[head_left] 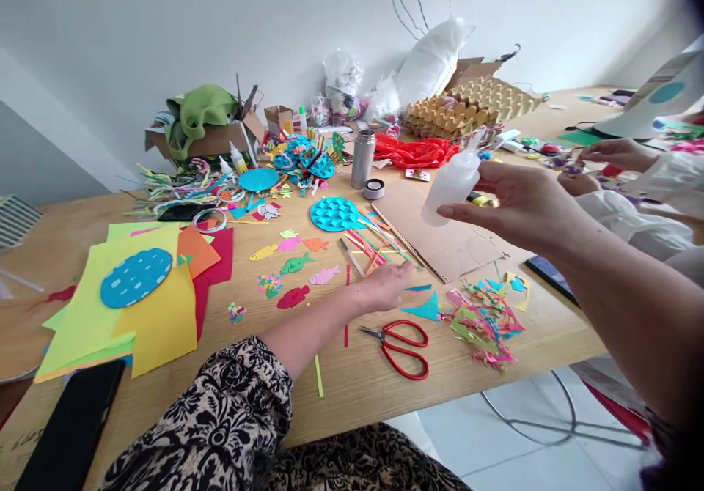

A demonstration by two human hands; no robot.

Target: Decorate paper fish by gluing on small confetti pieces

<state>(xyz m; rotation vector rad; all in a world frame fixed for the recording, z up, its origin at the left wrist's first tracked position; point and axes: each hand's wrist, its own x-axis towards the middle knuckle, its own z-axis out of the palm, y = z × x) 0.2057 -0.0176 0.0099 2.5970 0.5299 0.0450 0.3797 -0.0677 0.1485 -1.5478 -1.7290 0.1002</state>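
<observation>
My right hand (509, 201) holds a translucent white squeeze bottle (451, 183), tilted, above a brown cardboard sheet (426, 212). Over the middle of the table, my left hand (388, 286) is beside thin colored paper strips (379, 245); its fingers point away and are partly hidden, so what they hold is unclear. Red-handled scissors (404, 348) lie nearer to me. Left of my left hand are several paper fish, including a green one (297, 262) and a red one (294, 297). A round blue scalloped piece (334, 214) lies behind them.
Colored paper sheets (165, 322), a blue spotted disc (136, 278) and a black phone (71, 425) are at left. Paper scraps (487, 322) lie right. A steel flask (363, 159) and egg trays (456, 113) stand behind. Another person's hands (619, 155) are at right.
</observation>
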